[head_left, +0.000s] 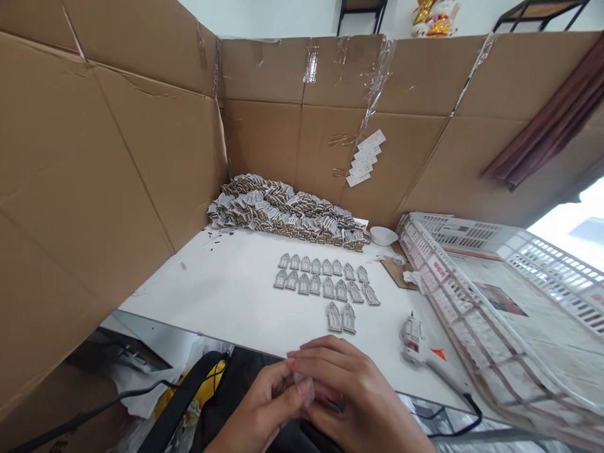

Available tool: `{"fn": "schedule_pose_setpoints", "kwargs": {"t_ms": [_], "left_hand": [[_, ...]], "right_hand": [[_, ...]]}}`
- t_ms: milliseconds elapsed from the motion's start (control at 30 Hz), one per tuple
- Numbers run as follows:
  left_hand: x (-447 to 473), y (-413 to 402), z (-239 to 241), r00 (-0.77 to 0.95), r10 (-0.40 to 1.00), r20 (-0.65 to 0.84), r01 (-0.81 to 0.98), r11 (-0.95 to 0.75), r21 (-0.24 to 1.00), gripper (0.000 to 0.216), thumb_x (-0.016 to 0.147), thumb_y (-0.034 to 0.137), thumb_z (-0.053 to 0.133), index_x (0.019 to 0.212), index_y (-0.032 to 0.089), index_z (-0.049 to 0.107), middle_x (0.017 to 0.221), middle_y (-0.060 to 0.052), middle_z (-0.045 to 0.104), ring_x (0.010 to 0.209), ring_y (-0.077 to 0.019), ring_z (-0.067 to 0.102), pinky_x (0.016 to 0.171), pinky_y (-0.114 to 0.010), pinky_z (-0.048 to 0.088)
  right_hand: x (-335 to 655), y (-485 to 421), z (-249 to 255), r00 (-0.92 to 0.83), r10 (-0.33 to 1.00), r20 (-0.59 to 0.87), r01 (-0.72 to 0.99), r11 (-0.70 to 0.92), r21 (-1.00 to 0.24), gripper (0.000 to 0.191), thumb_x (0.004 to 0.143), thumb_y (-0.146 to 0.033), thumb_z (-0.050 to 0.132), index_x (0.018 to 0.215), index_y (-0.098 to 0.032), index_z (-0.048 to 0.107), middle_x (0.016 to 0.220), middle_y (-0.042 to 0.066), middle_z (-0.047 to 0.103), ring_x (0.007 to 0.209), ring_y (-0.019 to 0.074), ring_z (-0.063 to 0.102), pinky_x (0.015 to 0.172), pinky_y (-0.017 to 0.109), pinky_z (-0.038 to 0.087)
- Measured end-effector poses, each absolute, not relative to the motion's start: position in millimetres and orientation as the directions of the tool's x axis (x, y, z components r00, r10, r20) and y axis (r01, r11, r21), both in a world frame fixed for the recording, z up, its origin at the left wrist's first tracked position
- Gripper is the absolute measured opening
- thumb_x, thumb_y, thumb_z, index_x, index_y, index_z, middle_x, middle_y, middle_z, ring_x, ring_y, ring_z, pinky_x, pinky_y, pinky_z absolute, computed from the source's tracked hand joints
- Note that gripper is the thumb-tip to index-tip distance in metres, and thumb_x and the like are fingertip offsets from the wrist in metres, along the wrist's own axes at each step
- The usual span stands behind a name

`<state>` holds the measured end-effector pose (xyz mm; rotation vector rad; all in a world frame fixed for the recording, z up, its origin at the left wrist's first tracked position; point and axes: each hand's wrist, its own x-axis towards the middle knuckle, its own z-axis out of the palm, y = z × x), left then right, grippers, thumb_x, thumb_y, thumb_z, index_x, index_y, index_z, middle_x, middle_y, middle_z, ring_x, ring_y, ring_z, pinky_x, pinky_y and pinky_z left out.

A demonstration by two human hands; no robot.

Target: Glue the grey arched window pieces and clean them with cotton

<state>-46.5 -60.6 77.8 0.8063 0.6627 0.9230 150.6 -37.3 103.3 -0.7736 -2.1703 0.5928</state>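
Near the front edge of the white table, my left hand (264,409) and my right hand (352,393) meet in front of my body. A small pale grey piece (306,389) is pinched under my left thumb, and the fingers of my right hand curl over it. Most of that piece is hidden, so its exact kind does not show. Just beyond my hands lie two grey arched window-shaped pieces (341,318) side by side. Farther back, two rows of the same arched pieces (325,275) lie flat on the table.
A long heap of arched pieces (283,211) lies against the cardboard wall (264,138). A white bowl (383,236) stands at its right end. On the right are a glue gun (415,340) with a cord and a large white plastic crate (453,296). Cardboard (94,170) also encloses the left side.
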Motion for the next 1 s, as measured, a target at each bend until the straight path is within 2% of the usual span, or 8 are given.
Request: {"fn": "schedule_pose_setpoints", "kwargs": {"t_ms": [200,300,400,500,733,900,1000], "left_hand": [[-44.7,-60.6,60.7,0.491,0.861,-0.134,-0.461,0.387,0.799,0.049,0.093,0.059,0.088,0.117,0.016,0.083,0.107,-0.014,0.081,0.114,-0.0306,0.078,0.111,-0.047,0.059],[-47.2,-59.4,44.2,0.483,0.866,-0.128,-0.481,0.384,0.788,0.041,0.096,0.054,0.086,0.116,0.019,0.082,0.106,-0.011,0.079,0.116,-0.0285,0.077,0.115,-0.047,0.057],[-47.2,-59.8,36.4,0.441,0.882,-0.163,-0.491,0.39,0.779,0.033,0.096,0.051,0.087,0.107,0.02,0.083,0.101,-0.007,0.078,0.11,-0.0253,0.077,0.109,-0.041,0.06],[-42.8,-59.4,39.8,0.419,0.887,-0.194,-0.481,0.399,0.781,0.035,0.095,0.053,0.087,0.106,0.019,0.084,0.099,-0.008,0.079,0.109,-0.0262,0.078,0.106,-0.039,0.061],[-38.0,-53.2,48.9,0.397,0.892,-0.215,-0.407,0.381,0.83,0.036,0.102,0.051,0.08,0.109,0.017,0.086,0.107,-0.013,0.083,0.115,-0.0304,0.078,0.105,-0.039,0.061],[-34.8,-52.3,59.0,0.371,0.895,-0.248,-0.363,0.385,0.849,0.037,0.099,0.052,0.083,0.102,0.015,0.087,0.102,-0.013,0.084,0.111,-0.0316,0.08,0.1,-0.038,0.063],[-29.9,-52.5,63.4,0.335,0.903,-0.27,-0.37,0.389,0.843,0.036,0.097,0.05,0.086,0.098,0.014,0.087,0.099,-0.014,0.085,0.112,-0.0336,0.08,0.102,-0.041,0.063]], "right_hand": [[150.8,-37.1,103.7,-0.549,0.714,0.435,0.335,0.664,-0.668,0.062,0.082,0.006,0.079,0.136,-0.025,0.077,0.133,0.001,0.083,0.119,0.0202,0.074,0.104,0.032,0.06],[150.1,-36.5,103.6,-0.558,0.713,0.425,0.32,0.657,-0.683,0.06,0.085,0.004,0.076,0.136,-0.026,0.077,0.133,0.002,0.084,0.119,0.0215,0.074,0.105,0.035,0.06],[149.6,-35.0,103.4,-0.562,0.72,0.407,0.319,0.643,-0.696,0.058,0.086,0.004,0.074,0.136,-0.027,0.077,0.132,0.002,0.084,0.12,0.0232,0.074,0.105,0.037,0.06],[150.4,-32.2,102.4,-0.558,0.738,0.379,0.346,0.622,-0.702,0.057,0.087,0.002,0.077,0.137,-0.026,0.076,0.132,0.003,0.083,0.118,0.024,0.074,0.105,0.039,0.059],[153.6,-25.2,99.2,-0.54,0.768,0.345,0.378,0.587,-0.716,0.06,0.081,0.0,0.084,0.136,-0.023,0.076,0.127,0.003,0.084,0.113,0.0232,0.076,0.102,0.037,0.058],[154.3,-23.5,99.3,-0.547,0.778,0.308,0.407,0.569,-0.715,0.054,0.085,-0.005,0.083,0.136,-0.023,0.077,0.124,0.004,0.085,0.114,0.0241,0.076,0.102,0.037,0.058],[154.8,-23.5,98.5,-0.551,0.78,0.296,0.409,0.562,-0.719,0.054,0.086,-0.004,0.08,0.136,-0.023,0.077,0.122,0.004,0.085,0.113,0.0238,0.076,0.1,0.036,0.059]]}}
